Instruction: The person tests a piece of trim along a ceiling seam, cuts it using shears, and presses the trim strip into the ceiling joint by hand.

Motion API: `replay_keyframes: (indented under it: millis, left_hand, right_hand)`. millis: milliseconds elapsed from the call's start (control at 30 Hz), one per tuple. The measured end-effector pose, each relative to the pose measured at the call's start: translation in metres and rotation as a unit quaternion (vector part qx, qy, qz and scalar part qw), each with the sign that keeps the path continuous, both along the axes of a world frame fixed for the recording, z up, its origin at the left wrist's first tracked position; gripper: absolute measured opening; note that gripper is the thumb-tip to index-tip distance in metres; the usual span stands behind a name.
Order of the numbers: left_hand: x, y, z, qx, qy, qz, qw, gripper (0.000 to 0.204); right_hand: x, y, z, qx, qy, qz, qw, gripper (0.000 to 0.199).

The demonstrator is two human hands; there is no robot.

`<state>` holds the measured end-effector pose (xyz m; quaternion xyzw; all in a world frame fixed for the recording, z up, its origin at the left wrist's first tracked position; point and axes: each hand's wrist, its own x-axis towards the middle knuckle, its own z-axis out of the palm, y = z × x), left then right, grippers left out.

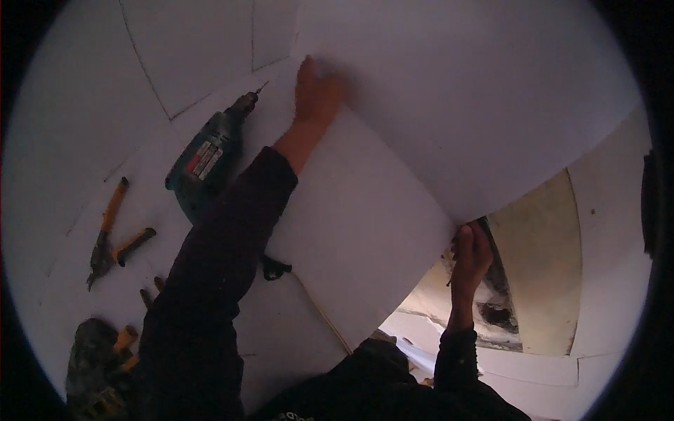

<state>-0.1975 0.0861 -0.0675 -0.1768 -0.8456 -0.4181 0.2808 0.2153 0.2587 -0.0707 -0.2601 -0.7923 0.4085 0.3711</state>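
A large white sheet (477, 91) is bent upward along a straight crease between my two hands. At the far end of the crease, my left hand (319, 95) is curled against the sheet, its fingertips blurred and partly hidden. My right hand (470, 256) pinches the sheet's near right edge, where the crease ends. A green power drill (207, 158) with a thin bit lies just left of my left forearm, its handle partly covered by the sleeve.
Pliers with orange handles (107, 224) and an orange-and-black cutter (135, 245) lie at left. A dark, worn tool (91, 358) sits at lower left. A power cord (319, 305) runs toward me. Pencil lines mark the white surface (63, 154). A stained beige panel (540, 266) stands at right.
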Motion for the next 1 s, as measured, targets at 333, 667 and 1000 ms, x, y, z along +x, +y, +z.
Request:
replay_keyframes:
  millis: [333,667,1000]
  left_hand:
    - [-0.078,-0.034,-0.004,-0.182,-0.003,0.018,0.983,0.042]
    - [-0.106,-0.081,-0.007,0.006,-0.073,-0.155,0.985,0.050]
    - [-0.068,-0.076,0.006,0.175,-0.129,-0.134,0.967,0.068]
  right_hand:
    - [0.002,0.010,-0.022,0.042,0.024,-0.064,0.997,0.035]
    - [0.010,-0.031,-0.019,0.041,0.064,-0.017,0.997,0.031]
    - [0.000,-0.049,-0.022,0.054,0.098,0.013,0.994,0.040]
